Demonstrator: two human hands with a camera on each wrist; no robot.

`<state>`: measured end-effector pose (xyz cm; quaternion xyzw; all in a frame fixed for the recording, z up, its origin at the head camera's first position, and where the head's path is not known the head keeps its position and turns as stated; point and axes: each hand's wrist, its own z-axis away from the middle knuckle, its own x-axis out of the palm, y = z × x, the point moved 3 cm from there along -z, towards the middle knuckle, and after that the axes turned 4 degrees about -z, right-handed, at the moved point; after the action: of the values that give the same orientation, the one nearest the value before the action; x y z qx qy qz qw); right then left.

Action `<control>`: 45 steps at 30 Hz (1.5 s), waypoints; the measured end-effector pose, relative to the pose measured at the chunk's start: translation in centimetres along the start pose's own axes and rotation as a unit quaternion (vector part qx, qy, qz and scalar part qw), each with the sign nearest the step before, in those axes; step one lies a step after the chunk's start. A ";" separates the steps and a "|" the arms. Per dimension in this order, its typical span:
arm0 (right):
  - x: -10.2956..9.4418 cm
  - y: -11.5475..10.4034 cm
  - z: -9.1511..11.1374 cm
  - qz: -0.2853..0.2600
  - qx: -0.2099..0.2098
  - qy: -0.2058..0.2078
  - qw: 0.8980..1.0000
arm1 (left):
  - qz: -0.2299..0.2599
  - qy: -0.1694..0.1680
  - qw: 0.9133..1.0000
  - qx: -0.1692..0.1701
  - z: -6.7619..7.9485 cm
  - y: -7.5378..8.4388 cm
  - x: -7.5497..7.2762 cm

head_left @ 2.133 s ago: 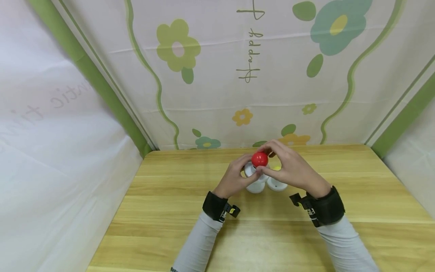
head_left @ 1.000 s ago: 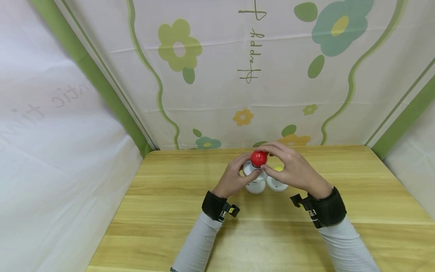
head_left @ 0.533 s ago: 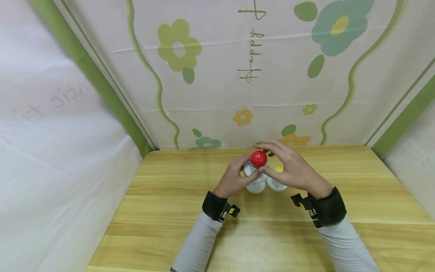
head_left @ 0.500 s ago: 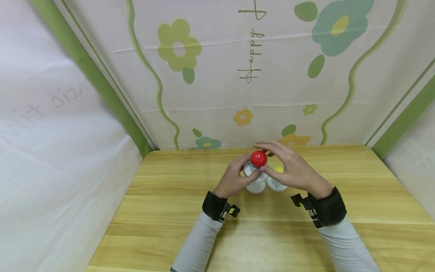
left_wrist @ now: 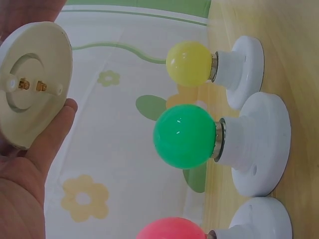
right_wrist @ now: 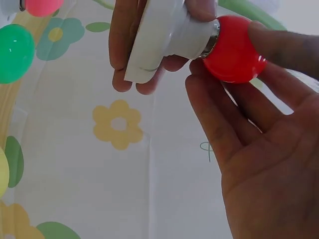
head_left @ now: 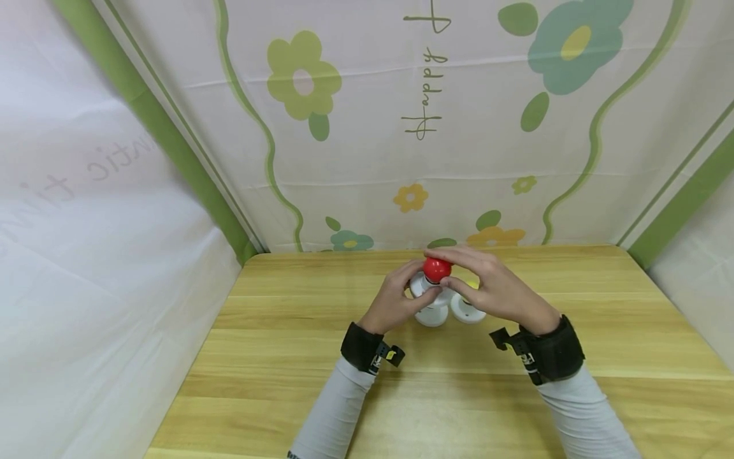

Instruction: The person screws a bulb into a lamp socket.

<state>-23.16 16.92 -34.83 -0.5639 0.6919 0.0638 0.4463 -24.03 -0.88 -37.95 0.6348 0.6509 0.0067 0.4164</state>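
Note:
In the head view, my left hand (head_left: 395, 296) grips a round white lamp holder (right_wrist: 157, 35) above the table. Its underside, with two brass terminals (left_wrist: 42, 86), faces the left wrist camera. A glossy red light bulb (head_left: 437, 270) sits in the holder's neck, with a strip of its metal cap showing (right_wrist: 212, 42). My right hand (head_left: 501, 290) holds the bulb between thumb and fingers, the fingers curving around its far side. The right wrist view has the holder and bulb tilted, thumb and fingers on opposite sides of the red globe.
On the wooden table (head_left: 321, 357), below my hands, several white lamp holders stand in a row. They carry a yellow bulb (left_wrist: 189, 63), a green bulb (left_wrist: 184, 136) and a pinkish-red bulb (left_wrist: 172, 229). A flower-printed curtain (head_left: 344, 153) rises behind the table's far edge.
My right fingers lifted a little off the red bulb half a second ago and now lie closer around it again. My left hand and the lamp holder stay nearly in place.

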 end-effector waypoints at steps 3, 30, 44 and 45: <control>0.0 0.1 0.0 0.004 -0.004 0.003 1.000 | -0.003 0.002 1.000 -0.001 0.0 -0.1 0.0; 0.9 0.4 -0.4 0.084 0.004 0.070 0.994 | -0.036 0.054 0.998 -0.024 0.1 -0.6 0.5; 0.9 0.3 -0.5 0.044 0.027 0.078 0.996 | -0.022 0.033 0.998 -0.043 0.1 -0.7 0.4; 0.9 0.3 -0.5 0.044 0.025 0.080 0.996 | -0.022 0.030 0.998 -0.047 0.1 -0.8 0.4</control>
<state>-23.68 16.08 -35.23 -0.5249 0.7509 0.0208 0.4003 -24.53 -0.79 -38.64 0.5995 0.6756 0.0473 0.4265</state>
